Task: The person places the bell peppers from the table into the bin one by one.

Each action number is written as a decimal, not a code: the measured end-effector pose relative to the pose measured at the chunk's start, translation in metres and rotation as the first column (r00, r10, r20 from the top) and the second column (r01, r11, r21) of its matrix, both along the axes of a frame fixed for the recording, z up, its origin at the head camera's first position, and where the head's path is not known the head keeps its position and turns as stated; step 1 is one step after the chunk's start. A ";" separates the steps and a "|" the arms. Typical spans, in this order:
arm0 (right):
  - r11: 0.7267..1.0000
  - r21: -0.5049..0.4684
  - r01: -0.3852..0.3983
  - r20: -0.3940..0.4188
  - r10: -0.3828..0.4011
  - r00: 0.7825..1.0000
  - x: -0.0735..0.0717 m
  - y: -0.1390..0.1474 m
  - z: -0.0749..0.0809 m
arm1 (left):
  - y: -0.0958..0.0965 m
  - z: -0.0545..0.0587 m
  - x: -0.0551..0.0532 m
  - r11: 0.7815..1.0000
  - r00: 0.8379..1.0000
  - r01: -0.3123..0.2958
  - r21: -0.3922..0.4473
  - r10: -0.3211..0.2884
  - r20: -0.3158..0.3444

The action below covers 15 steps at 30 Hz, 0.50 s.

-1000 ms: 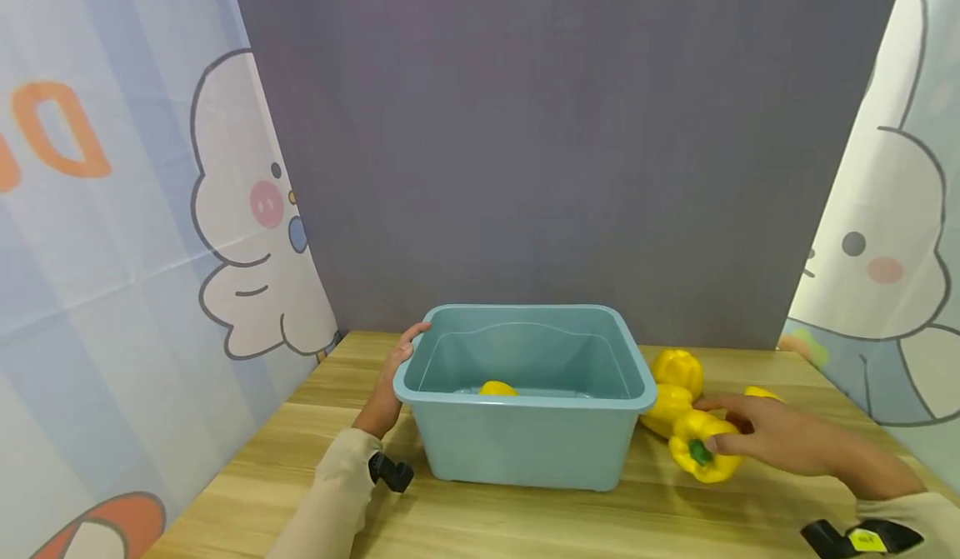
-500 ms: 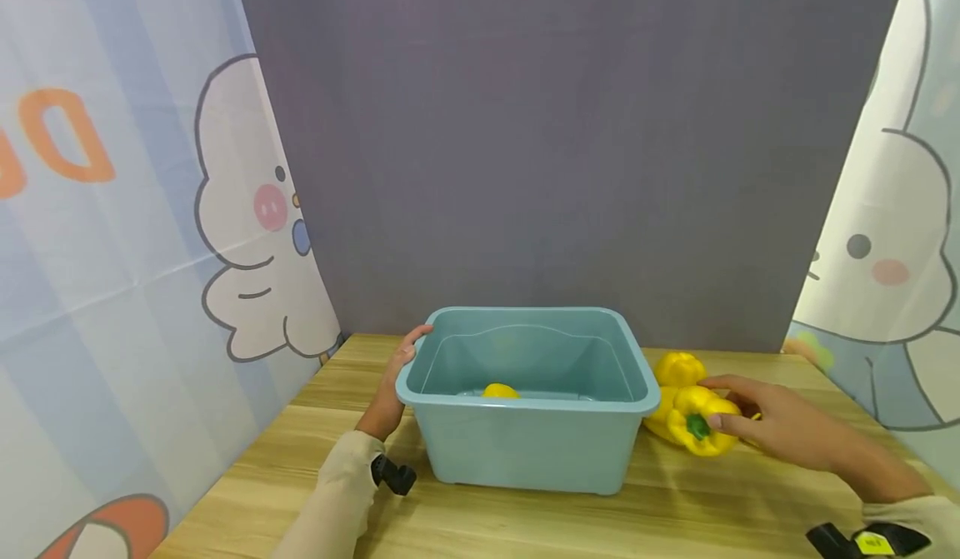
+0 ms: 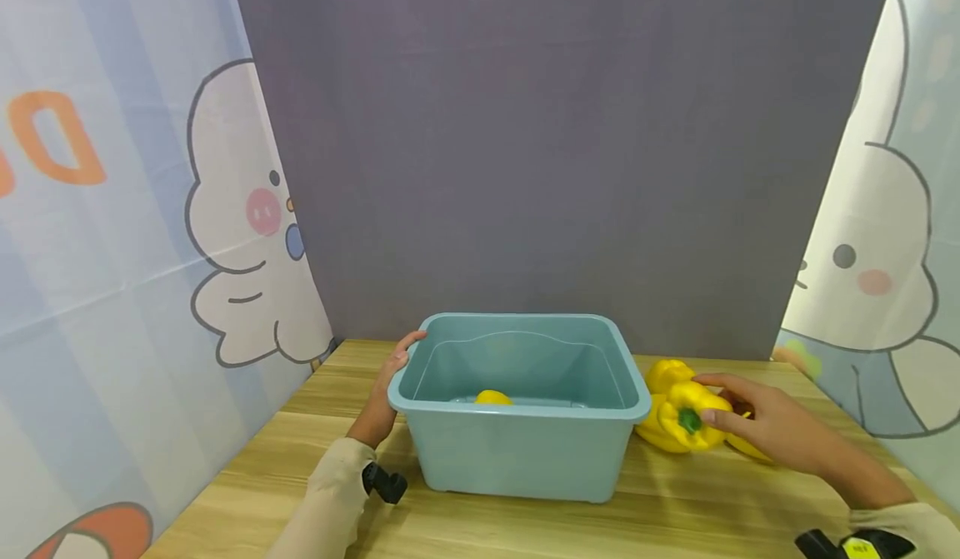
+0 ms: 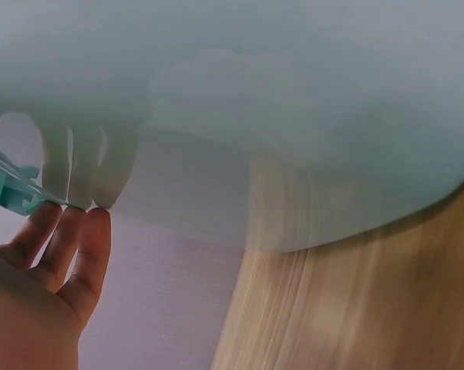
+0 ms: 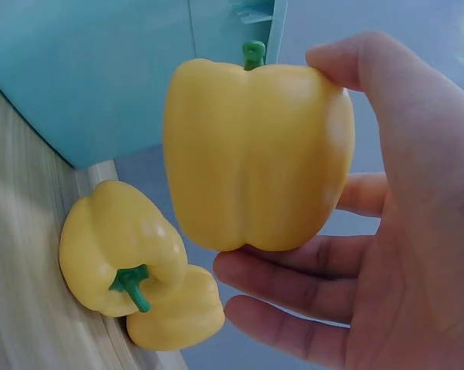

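My right hand (image 3: 776, 426) pinches a yellow bell pepper (image 5: 259, 154) between thumb and fingers, just right of the bin and raised off the table. Its green stem faces me in the head view. Two more yellow bell peppers lie past it, one bell pepper (image 3: 669, 371) at the back and another bell pepper (image 5: 120, 247) beside the bin. At the left end of the light blue plastic bin (image 3: 525, 455), my left hand (image 3: 384, 392) rests its nearly straight fingers against the rim and outer wall. A yellow rounded thing (image 3: 492, 396) shows inside, mostly hidden by the front wall.
Another yellow pepper (image 3: 748, 448) lies partly hidden behind my right hand. The wooden table (image 3: 675, 517) runs back to a grey panel (image 3: 525, 151). Cartoon-printed curtains (image 3: 112, 292) hang at both sides.
My right hand has lifted the bell pepper from the table and moved it slightly left, towards the bin. My left hand has stayed at the rim; the head view has shifted a little.
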State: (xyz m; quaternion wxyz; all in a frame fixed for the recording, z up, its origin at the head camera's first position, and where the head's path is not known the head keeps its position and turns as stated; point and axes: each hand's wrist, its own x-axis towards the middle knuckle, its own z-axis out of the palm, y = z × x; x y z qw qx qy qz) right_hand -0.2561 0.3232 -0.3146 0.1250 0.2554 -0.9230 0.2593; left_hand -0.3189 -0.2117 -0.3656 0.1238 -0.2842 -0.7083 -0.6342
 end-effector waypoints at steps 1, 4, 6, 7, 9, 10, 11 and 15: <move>1.000 -0.001 0.007 0.002 -0.007 1.000 0.000 0.000 0.000 | 0.000 0.000 0.000 1.000 1.000 0.000 0.000 0.000 0.001; 0.999 -0.002 0.038 0.005 -0.038 0.999 -0.001 0.001 0.000 | -0.001 0.000 0.000 1.000 1.000 0.004 0.008 -0.004 0.001; 0.998 0.002 0.060 -0.002 -0.060 0.998 -0.002 0.002 0.000 | -0.001 0.002 0.000 1.000 1.000 0.004 0.008 -0.004 -0.001; 0.998 0.000 0.068 -0.004 -0.068 0.998 -0.002 0.002 0.000 | -0.001 0.002 0.000 1.000 1.000 0.004 0.008 -0.004 -0.005; 0.997 -0.009 0.080 -0.010 -0.080 0.997 -0.003 0.003 0.000 | -0.001 0.003 -0.001 1.000 1.000 0.003 0.010 -0.003 -0.003; 0.997 -0.023 0.078 -0.014 -0.078 0.997 -0.003 0.003 0.000 | -0.001 0.003 -0.001 1.000 1.000 0.004 0.008 -0.004 -0.002; 0.997 -0.038 0.067 -0.008 -0.067 0.998 -0.003 0.004 0.000 | -0.001 0.003 -0.001 1.000 1.000 0.003 0.006 -0.003 0.000; 0.990 -0.136 0.024 0.031 -0.020 0.999 -0.005 0.002 -0.001 | -0.001 0.002 0.000 1.000 1.000 0.007 0.004 -0.007 -0.002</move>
